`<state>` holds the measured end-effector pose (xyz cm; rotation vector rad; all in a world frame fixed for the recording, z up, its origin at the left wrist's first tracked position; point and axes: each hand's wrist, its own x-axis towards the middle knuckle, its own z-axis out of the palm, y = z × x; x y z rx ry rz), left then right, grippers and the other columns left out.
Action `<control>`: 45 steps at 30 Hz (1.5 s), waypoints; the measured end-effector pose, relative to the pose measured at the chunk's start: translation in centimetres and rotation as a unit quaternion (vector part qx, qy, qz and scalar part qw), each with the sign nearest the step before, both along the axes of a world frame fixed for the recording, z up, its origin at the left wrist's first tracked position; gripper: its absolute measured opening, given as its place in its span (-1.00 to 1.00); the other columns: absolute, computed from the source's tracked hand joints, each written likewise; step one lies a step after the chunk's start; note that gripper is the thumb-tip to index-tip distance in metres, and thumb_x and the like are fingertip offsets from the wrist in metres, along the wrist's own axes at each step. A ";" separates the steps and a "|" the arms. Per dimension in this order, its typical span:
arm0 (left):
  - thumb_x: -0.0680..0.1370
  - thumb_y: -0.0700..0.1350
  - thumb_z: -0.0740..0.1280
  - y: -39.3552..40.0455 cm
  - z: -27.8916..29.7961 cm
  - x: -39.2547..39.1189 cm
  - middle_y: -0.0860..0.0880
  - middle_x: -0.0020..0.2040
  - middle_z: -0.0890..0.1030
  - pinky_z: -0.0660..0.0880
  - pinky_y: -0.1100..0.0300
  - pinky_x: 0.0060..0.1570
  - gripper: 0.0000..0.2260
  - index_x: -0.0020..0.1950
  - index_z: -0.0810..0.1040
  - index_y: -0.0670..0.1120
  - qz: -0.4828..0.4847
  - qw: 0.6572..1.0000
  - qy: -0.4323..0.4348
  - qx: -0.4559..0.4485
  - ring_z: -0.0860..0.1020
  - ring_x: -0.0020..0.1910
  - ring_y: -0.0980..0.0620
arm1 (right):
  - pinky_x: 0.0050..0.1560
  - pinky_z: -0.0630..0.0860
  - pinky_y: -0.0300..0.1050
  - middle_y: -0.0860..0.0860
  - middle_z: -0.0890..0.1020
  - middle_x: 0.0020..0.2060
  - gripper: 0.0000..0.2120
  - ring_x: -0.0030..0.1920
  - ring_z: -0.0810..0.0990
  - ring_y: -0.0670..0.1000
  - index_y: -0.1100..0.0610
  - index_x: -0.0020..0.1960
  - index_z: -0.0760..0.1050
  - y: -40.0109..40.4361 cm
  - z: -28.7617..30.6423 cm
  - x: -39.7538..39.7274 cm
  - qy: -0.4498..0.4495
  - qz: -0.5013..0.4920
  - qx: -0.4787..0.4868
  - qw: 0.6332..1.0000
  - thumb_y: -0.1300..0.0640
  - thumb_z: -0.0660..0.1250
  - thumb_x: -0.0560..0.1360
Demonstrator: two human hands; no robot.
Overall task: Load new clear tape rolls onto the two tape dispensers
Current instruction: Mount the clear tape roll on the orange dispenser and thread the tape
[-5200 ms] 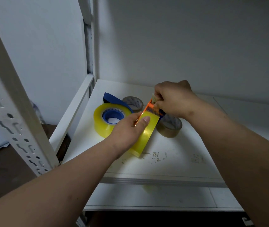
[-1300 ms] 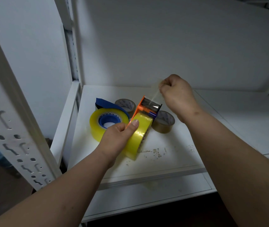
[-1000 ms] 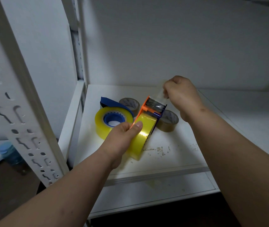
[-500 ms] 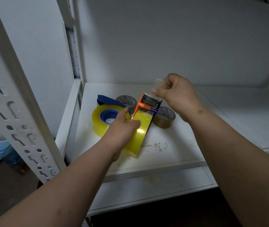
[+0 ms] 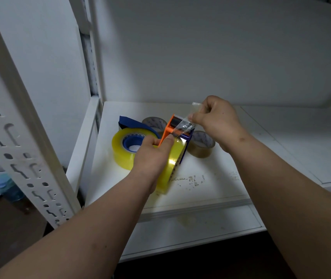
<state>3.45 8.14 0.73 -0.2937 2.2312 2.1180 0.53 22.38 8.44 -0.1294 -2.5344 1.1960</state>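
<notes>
My left hand (image 5: 152, 156) grips an orange tape dispenser (image 5: 169, 127) that carries a yellowish clear tape roll (image 5: 170, 168) standing on edge on the white shelf (image 5: 211, 188). My right hand (image 5: 217, 119) pinches the loose clear tape end (image 5: 184, 123), drawn up and right from the dispenser's head. A second clear roll (image 5: 122, 152) sits on a blue dispenser (image 5: 129, 122) just left of it, lying flat.
Two brown tape rolls (image 5: 201, 144) (image 5: 154, 122) lie flat behind the dispensers. A perforated white upright (image 5: 19, 137) stands at the left. The shelf's front edge runs just below my wrists, and a lower shelf (image 5: 190, 232) shows beneath it.
My right hand pulled the tape end out of the orange dispenser's head and now holds a short strip stretched from it. My left hand kept hold of the dispenser throughout.
</notes>
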 end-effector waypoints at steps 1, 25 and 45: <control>0.50 0.19 0.33 0.2 0.0 0.0 -0.08 -0.14 0.54 0.48 0.02 -0.13 -0.71 -0.19 0.38 0.00 0.013 1.000 0.004 0.010 0.51 -0.15 -0.07 | -0.33 0.38 -0.14 -0.03 0.43 -0.40 -0.65 -0.38 0.40 -0.01 0.04 -0.37 0.29 0.0 0.0 0.0 0.002 -0.001 -0.001 1.000 0.14 0.48 0.37; 0.54 0.19 0.24 1.2 -0.1 0.5 -0.01 -0.36 0.41 0.37 0.06 -0.26 -0.64 -0.29 0.30 -0.02 0.093 0.989 0.077 -0.081 0.42 -0.32 -0.02 | 0.05 0.39 0.02 -0.12 0.38 -0.43 -0.64 -0.36 0.37 -0.14 0.00 -0.35 0.23 -1.3 0.8 -1.5 0.116 0.066 0.140 0.981 0.07 0.41 0.42; 0.39 0.25 0.43 1.6 0.1 1.0 0.00 -0.34 0.45 0.41 0.06 -0.26 -0.60 -0.28 0.37 -0.03 0.091 0.991 0.067 -0.068 0.43 -0.32 0.02 | 0.06 0.49 0.09 -0.14 0.39 -0.44 -0.75 -0.36 0.39 -0.11 0.08 -0.28 0.36 -0.9 0.8 -1.3 0.189 0.065 0.079 0.977 0.07 0.41 0.42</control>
